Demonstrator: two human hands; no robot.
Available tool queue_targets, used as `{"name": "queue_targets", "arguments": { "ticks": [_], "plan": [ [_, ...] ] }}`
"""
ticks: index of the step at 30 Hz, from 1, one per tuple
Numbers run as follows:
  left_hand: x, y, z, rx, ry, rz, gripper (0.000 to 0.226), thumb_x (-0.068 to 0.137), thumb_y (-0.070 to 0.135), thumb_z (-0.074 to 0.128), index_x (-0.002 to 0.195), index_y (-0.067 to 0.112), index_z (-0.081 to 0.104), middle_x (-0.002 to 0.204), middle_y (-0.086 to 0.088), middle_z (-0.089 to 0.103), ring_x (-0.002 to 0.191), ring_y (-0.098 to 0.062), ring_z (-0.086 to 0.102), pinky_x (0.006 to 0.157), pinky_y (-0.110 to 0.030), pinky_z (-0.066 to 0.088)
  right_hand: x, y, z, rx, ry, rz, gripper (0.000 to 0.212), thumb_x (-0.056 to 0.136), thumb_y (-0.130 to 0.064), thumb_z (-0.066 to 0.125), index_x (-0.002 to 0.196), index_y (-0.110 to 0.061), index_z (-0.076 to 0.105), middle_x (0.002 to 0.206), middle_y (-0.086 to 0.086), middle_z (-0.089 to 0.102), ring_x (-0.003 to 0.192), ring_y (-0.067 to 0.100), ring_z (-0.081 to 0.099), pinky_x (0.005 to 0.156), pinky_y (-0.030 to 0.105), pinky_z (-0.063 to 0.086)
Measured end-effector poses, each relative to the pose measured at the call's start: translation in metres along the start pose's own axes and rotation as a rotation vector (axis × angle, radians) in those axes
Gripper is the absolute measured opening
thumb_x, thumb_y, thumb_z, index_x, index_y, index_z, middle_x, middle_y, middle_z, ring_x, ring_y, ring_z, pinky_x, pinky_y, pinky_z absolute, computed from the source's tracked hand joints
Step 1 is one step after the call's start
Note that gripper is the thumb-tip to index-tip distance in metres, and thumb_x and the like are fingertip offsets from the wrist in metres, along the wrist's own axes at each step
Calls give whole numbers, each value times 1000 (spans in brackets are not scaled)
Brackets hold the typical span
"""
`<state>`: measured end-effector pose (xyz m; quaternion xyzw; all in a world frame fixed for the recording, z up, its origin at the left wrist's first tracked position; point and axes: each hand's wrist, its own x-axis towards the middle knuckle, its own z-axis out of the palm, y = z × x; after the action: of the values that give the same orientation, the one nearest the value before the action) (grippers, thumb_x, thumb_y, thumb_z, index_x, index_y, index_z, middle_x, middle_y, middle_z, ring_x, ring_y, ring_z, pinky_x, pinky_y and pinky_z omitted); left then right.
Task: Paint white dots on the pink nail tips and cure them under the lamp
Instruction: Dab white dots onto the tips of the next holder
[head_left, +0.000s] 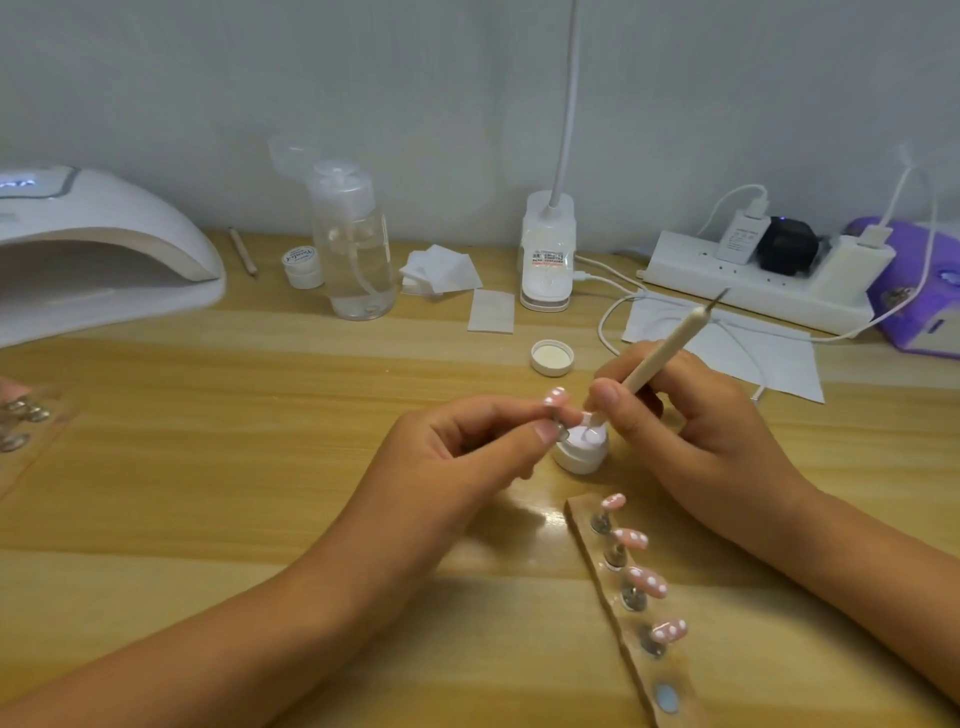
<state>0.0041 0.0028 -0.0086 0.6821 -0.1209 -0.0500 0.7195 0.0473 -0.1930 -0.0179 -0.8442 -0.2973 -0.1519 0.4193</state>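
My left hand (467, 441) pinches a small metal stand that carries a pink nail tip (555, 397) with white dots. My right hand (691, 431) grips a white dotting pen (670, 348), whose lower end dips into the open white gel pot (582, 449) on the table. Beside my right forearm lies a clear holder strip (631, 613) with several dotted pink tips (647, 582) on metal stands and one bare magnet spot (666, 697). The white curing lamp (98, 249) stands at the far left.
The pot's lid (552, 357) lies behind my hands. Further back stand a clear pump bottle (356, 244), a small closed jar (301, 266), cotton wipes (441, 270), a desk lamp base (547, 254), a power strip (758, 275) with cables, and a purple device (919, 291). Another holder (21, 426) lies at the left edge.
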Motion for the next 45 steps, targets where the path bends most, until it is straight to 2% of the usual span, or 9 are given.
{"name": "queue_targets", "arguments": {
  "ticks": [3, 7, 10, 13, 17, 25, 30, 37, 45],
  "plan": [
    [0, -3, 1, -30, -23, -13, 19, 73, 28, 69, 88, 23, 79, 81, 12, 73, 71, 1, 61, 66, -9, 47, 1, -3, -2, 187, 89, 50, 17, 94, -32, 49, 89, -22, 62, 80, -12, 60, 75, 14, 55, 72, 26, 46],
    [1, -4, 2, -75, -43, -31, 16, 71, 22, 71, 85, 21, 77, 85, 8, 75, 80, 0, 67, 72, -10, 48, 3, -6, -6, 493, 236, 150, 10, 92, -27, 62, 88, -17, 63, 77, -6, 61, 73, 7, 58, 74, 19, 49],
    [1, -5, 2, -52, -48, -26, 10, 74, 18, 76, 84, 21, 76, 86, 6, 75, 81, -1, 67, 72, -11, 48, 3, -8, -4, 835, 237, 321, 8, 78, -29, 74, 78, -27, 66, 70, -6, 59, 69, 6, 56, 71, 20, 50],
    [1, -6, 2, -56, -54, -20, 10, 76, 15, 74, 85, 20, 75, 85, 5, 75, 79, -1, 67, 72, -11, 48, 3, -9, -1, 1018, 216, 404, 15, 75, -24, 70, 66, -25, 59, 61, -5, 50, 60, 5, 52, 68, 22, 52],
    [2, -6, 2, -64, -69, -9, 12, 76, 12, 75, 84, 21, 76, 84, 5, 74, 80, -2, 67, 72, -12, 49, 4, -15, -1, 1047, 208, 409, 26, 79, -19, 67, 58, -22, 51, 54, -5, 44, 53, 5, 53, 63, 25, 54],
    [1, -7, 2, -36, -121, 13, 12, 80, 11, 69, 83, 20, 75, 87, 4, 74, 84, -4, 67, 74, -12, 49, 3, -21, 2, 1079, 188, 405, 26, 73, -20, 70, 61, -17, 47, 51, 0, 41, 47, 7, 47, 64, 32, 58],
    [1, -6, 2, -25, -147, 16, 10, 82, 8, 69, 84, 17, 75, 86, 6, 74, 82, -2, 66, 72, -11, 48, 4, -21, 2, 1078, 157, 418, 23, 73, -21, 70, 69, -13, 49, 53, -1, 44, 49, 7, 44, 63, 30, 58],
    [1, -7, 1, -24, -122, -2, 11, 79, 14, 69, 86, 19, 76, 87, 4, 75, 85, -4, 67, 73, -12, 49, 3, -22, 3, 1092, 122, 393, 28, 81, -11, 60, 57, -20, 50, 50, -5, 47, 49, 7, 57, 61, 27, 58],
    [1, -6, 2, -21, -114, -3, 12, 79, 13, 69, 85, 21, 76, 89, 2, 75, 87, -6, 68, 75, -12, 49, 2, -21, 3, 1080, 118, 394, 29, 81, -9, 58, 56, -21, 51, 49, -5, 44, 49, 4, 51, 61, 25, 57]
  ]
}}
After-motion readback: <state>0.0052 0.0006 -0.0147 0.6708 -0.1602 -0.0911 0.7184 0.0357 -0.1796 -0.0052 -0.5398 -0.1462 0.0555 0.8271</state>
